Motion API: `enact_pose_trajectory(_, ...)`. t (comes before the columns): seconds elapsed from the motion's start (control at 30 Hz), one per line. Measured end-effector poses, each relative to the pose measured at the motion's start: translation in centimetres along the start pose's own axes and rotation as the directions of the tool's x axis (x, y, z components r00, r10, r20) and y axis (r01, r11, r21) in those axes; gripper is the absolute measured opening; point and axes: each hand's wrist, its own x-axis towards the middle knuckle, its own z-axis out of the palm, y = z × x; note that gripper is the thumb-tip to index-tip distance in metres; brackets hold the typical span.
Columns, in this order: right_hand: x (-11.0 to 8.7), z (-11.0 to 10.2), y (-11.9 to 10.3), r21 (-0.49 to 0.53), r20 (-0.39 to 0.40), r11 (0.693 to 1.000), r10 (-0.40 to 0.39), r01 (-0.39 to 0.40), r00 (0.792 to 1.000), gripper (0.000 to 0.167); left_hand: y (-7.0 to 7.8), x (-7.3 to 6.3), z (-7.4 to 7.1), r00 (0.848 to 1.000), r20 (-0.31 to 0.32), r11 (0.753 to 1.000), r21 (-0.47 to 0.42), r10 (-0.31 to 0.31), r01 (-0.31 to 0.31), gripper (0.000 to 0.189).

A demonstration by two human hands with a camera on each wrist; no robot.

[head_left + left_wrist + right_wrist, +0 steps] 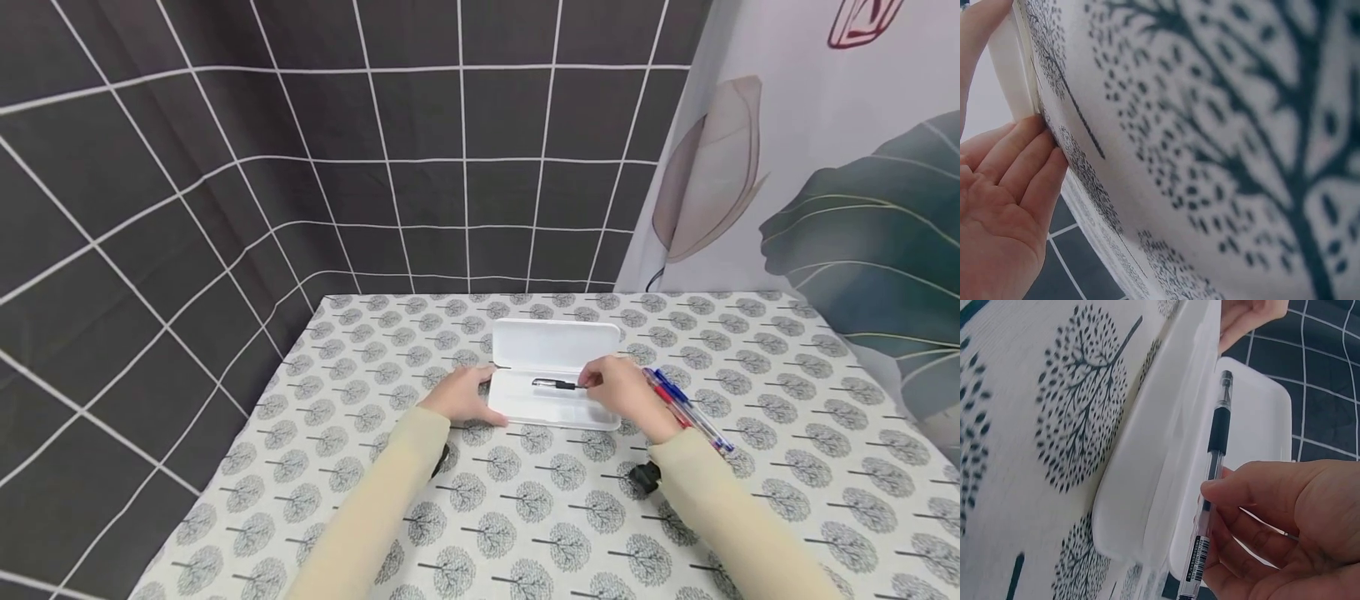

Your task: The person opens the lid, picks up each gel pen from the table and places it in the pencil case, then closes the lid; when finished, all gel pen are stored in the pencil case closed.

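Note:
A white pencil case lies on the table with its lid raised at the back. At the case's left end my left hand holds it, thumb by the front edge and fingers near the rear corner. In the left wrist view those fingers press their tips against the case. My right hand pinches a clear gel pen with a black grip between thumb and fingers. The pen is over the case, its tip pointing left; whether it touches the bottom I cannot tell.
Several red and blue pens lie side by side right of the case, partly behind my right wrist. A tree-print cloth covers the table. Dark grid curtain hangs behind and left, a leaf-print curtain at the right.

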Motion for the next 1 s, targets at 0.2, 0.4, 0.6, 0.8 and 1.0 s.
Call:
enact_pose_trajectory(0.2, 0.5, 0.5, -0.4, -0.039, -0.025, 0.998, -0.045, 0.045, 0.999, 0.018, 0.2, 0.1, -0.2, 1.000, -0.002, 1.000, -0.004, 0.012, -0.012, 0.108)
enact_pose_trajectory(0.4, 0.9, 1.4, -0.7, -0.054, -0.016, 0.997, -0.063, 0.062, 0.998, 0.027, 0.1, 0.0, -0.1, 1.000, -0.002, 1.000, 0.004, 0.012, -0.012, 0.108)
enact_pose_trajectory(0.6, 1.3, 1.9, -1.4, -0.021, 0.025, 1.000, -0.009, 0.009, 1.000, 0.030, 0.2, 0.0, 0.0, 1.000, -0.003, 1.000, 0.004, 0.014, -0.014, 0.108)
enact_pose_trajectory(0.8, 1.8, 2.3, -2.0, -0.003, 0.067, 1.000, 0.012, -0.012, 0.998, 0.026, 0.1, -0.1, 0.1, 1.000, -0.007, 1.000, -0.005, 0.004, -0.004, 0.106)
enact_pose_trajectory(1.0, 2.2, 2.5, -2.4, -0.031, 0.109, 0.998, 0.053, -0.050, 0.993, 0.028, 0.1, -0.2, 0.1, 1.000, -0.011, 1.000, -0.012, 0.001, -0.001, 0.107)
